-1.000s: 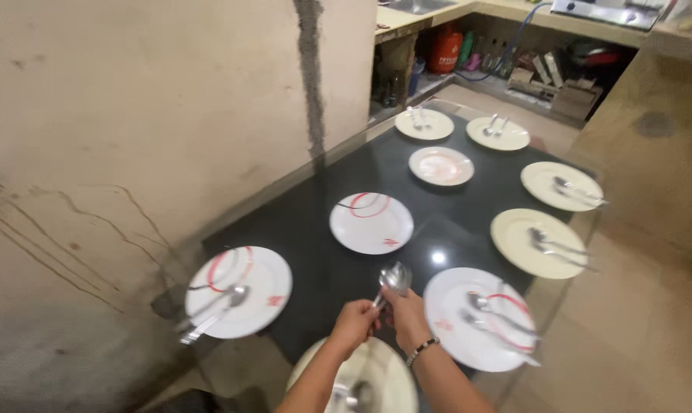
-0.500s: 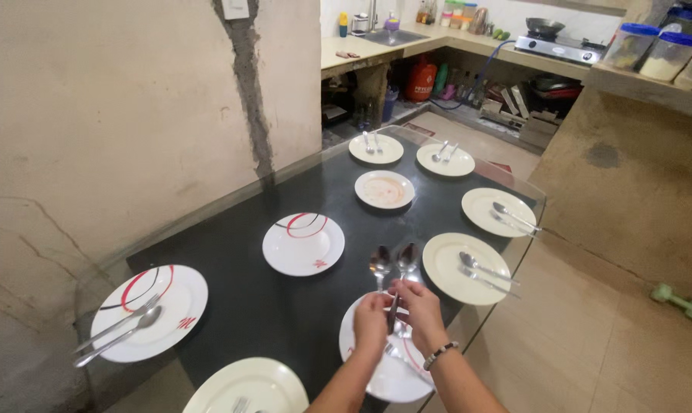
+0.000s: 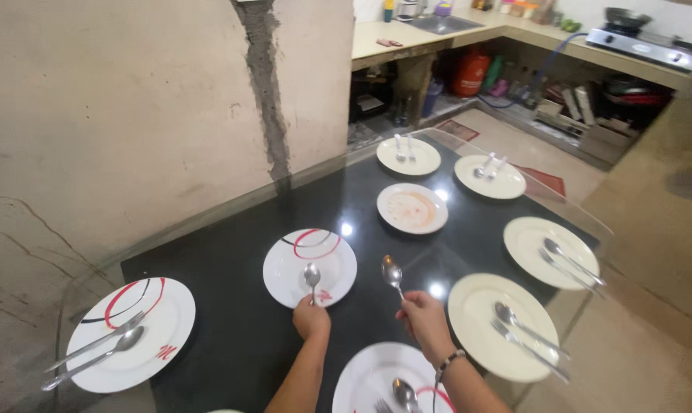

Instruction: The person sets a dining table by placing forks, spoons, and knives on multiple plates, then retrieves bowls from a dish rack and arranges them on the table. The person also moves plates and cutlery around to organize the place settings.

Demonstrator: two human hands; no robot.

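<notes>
The left hand (image 3: pixel 311 317) grips a spoon (image 3: pixel 311 276) whose bowl lies over the red-swirled plate (image 3: pixel 310 266) just ahead of it. The right hand (image 3: pixel 425 322) is closed on a second spoon (image 3: pixel 393 273), held upright above the dark table (image 3: pixel 231 321). A cream plate (image 3: pixel 503 325) with fork and spoon sits right of that hand; a smeared plate (image 3: pixel 412 207) lies farther ahead.
</notes>
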